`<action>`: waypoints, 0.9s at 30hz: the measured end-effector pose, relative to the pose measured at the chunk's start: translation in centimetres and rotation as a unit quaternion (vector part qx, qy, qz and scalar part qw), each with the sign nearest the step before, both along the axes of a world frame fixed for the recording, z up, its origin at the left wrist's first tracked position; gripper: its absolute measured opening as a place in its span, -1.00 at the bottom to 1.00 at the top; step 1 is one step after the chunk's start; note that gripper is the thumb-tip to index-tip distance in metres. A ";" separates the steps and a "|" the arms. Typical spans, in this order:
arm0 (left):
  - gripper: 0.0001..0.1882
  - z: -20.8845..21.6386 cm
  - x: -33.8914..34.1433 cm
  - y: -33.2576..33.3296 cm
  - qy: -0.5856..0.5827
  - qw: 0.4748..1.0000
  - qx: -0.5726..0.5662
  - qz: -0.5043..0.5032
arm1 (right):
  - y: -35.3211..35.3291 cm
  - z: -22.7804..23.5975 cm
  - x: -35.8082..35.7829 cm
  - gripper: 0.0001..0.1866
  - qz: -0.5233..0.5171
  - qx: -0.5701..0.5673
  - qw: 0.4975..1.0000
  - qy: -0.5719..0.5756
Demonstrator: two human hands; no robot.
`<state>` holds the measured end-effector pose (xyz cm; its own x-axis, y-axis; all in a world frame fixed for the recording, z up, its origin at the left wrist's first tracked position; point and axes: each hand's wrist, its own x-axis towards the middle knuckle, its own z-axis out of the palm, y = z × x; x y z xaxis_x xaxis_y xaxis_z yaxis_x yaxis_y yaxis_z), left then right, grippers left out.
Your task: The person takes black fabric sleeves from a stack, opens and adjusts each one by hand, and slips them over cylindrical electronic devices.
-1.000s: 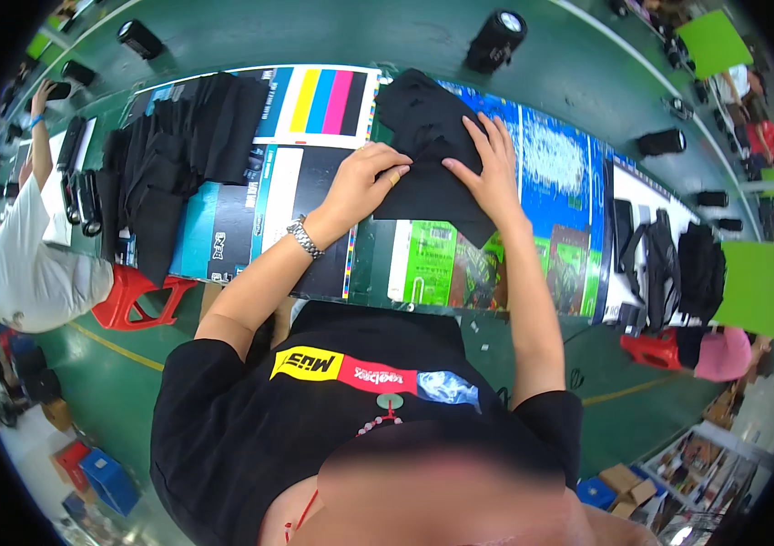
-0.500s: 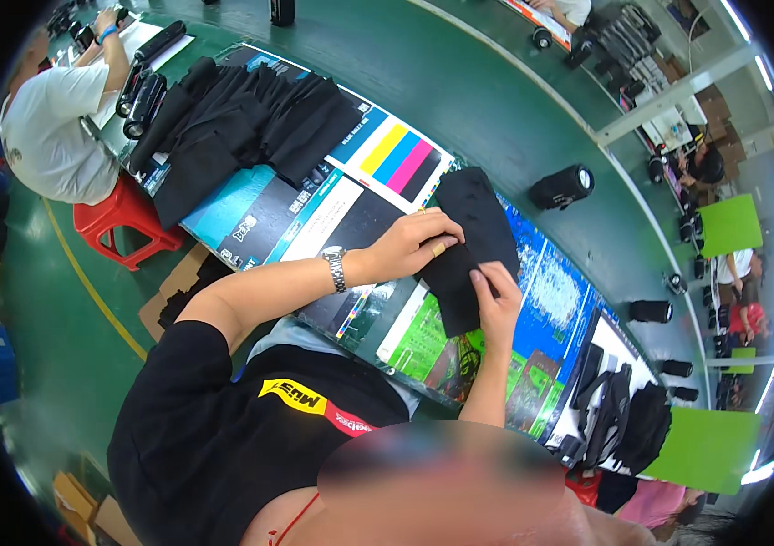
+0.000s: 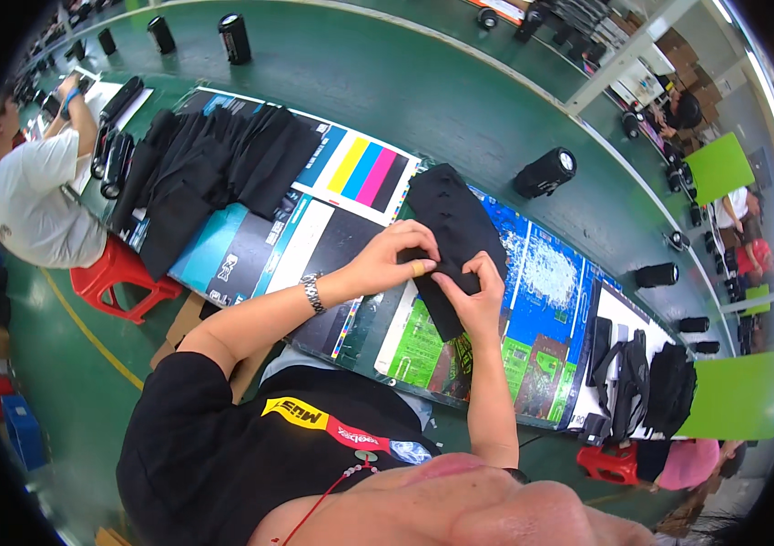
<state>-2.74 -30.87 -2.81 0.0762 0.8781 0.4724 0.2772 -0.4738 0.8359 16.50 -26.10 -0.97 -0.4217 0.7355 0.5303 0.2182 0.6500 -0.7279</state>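
Observation:
A long piece of black cloth [image 3: 447,202] lies across the printed table top in front of me. My left hand [image 3: 398,258] comes in over its left edge, thumb and index finger pinched on the fabric; a yellowish band wraps one digit. From the right, my right hand [image 3: 478,293] has its fingers bent and its thumb pressed to the cloth, close to the left thumb. Both pinches meet near the middle of the piece. Whatever small part may be between the fingertips is hidden.
A heap of black cloth pieces [image 3: 214,164] lies at the table's left. Small white bits [image 3: 551,278] are spread on a blue printed area at right, with black straps [image 3: 624,373] beyond. A black cylindrical speaker [image 3: 545,173] stands past the far edge. A person [image 3: 45,196] sits at left.
My right hand's thumb has come up beside the left one, and the fingertips of both hands are closer together on the cloth. The whole view has shifted a little.

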 end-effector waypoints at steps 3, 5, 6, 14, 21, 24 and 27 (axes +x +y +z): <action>-0.83 0.2 -0.4 0.1 -0.052 0.994 -0.079 -0.048 | -0.2 0.3 0.4 -0.58 0.005 -0.015 1.000 0.006; -0.80 -0.1 -0.4 0.3 -0.053 0.988 -0.123 -0.073 | -0.1 0.0 0.4 -0.60 -0.004 -0.016 1.000 0.013; -0.79 -0.2 -0.1 0.4 0.007 0.995 -0.083 -0.046 | 0.1 -0.3 0.2 -0.62 -0.005 -0.005 1.000 0.023; -0.77 0.8 0.5 -0.1 0.161 0.980 -0.007 0.120 | 0.0 -0.5 -0.3 -0.70 0.013 0.052 0.999 0.007; -0.57 2.5 1.2 -0.9 0.211 0.939 0.068 0.264 | 0.0 -0.6 -0.3 -0.74 -0.013 0.041 0.999 0.014; -0.57 1.9 0.9 -1.0 0.075 0.981 -0.025 0.175 | 0.1 -0.7 -0.4 -0.77 -0.019 0.060 0.998 0.029; -0.58 1.5 1.1 -0.6 -0.002 0.992 -0.049 0.119 | 0.2 -1.1 -0.4 -0.80 -0.020 0.037 0.999 0.029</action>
